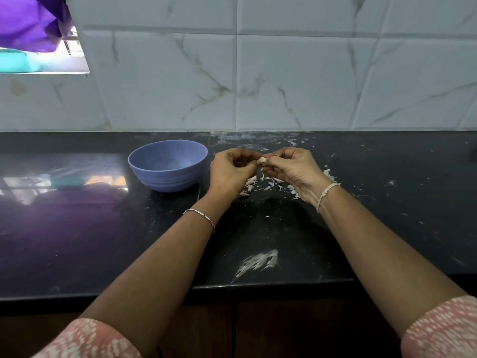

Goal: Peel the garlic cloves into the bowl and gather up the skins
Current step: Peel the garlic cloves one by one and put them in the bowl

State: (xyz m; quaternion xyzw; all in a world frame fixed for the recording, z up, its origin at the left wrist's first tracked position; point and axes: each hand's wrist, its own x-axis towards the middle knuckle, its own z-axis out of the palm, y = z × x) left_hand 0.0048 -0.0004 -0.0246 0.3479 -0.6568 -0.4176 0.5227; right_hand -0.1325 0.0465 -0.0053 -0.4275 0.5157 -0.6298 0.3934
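Both hands, left (233, 169) and right (291, 167), raised together, fingertips pinched (forearms outstretched, wrists slightly bent).

Dim, sharp — window (44, 34) glare on countertop (64, 202)

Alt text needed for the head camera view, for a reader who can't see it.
Two bare hands, left hand and right hand, pinch a garlic clove between their fingertips above a black countertop. Loose garlic skins lie scattered beneath them, and a blue bowl stands just left of the hands, before a white marble-patterned tiled wall.
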